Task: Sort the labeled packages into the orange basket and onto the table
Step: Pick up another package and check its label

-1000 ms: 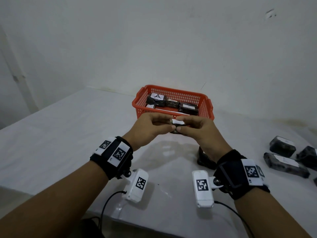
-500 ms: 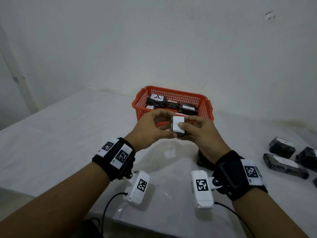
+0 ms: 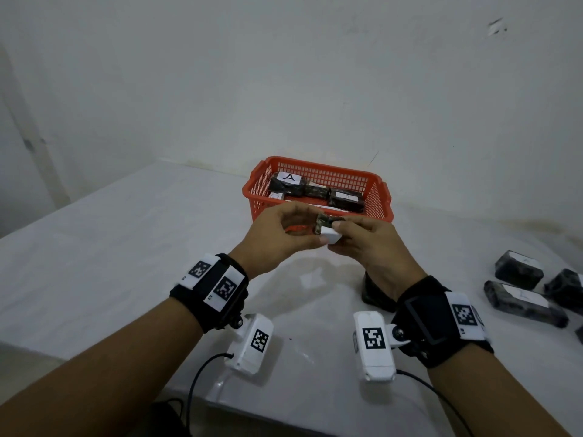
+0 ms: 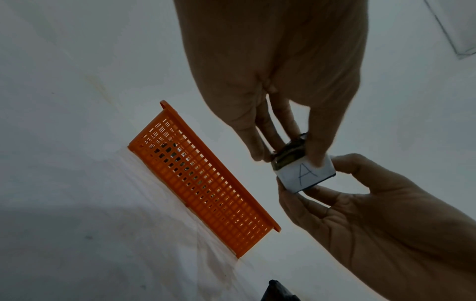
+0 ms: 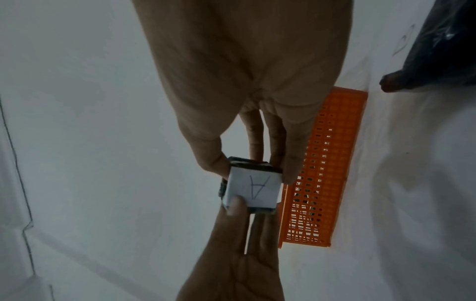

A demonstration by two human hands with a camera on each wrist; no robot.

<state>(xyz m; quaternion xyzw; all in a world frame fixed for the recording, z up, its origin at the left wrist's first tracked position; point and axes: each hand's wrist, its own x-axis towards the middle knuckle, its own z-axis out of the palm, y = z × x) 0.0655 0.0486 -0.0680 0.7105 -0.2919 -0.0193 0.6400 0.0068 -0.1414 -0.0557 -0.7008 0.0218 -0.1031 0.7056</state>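
My left hand [image 3: 277,236] and right hand [image 3: 367,244] both pinch one small package [image 3: 328,230], thumbs against fingertips on opposite ends, held in the air just in front of the orange basket [image 3: 377,197]. From the left wrist I see its white paper label [image 4: 304,175] with a handwritten "A", the rest wrapped in dark, glossy, crinkled film; the shape is a short block. The basket is rigid plastic lattice and holds several dark wrapped packages [image 3: 345,200], two showing "A" labels. More dark packages [image 3: 523,299] lie on the smooth white table [image 3: 110,247] well to my right, and another sits behind my right wrist.
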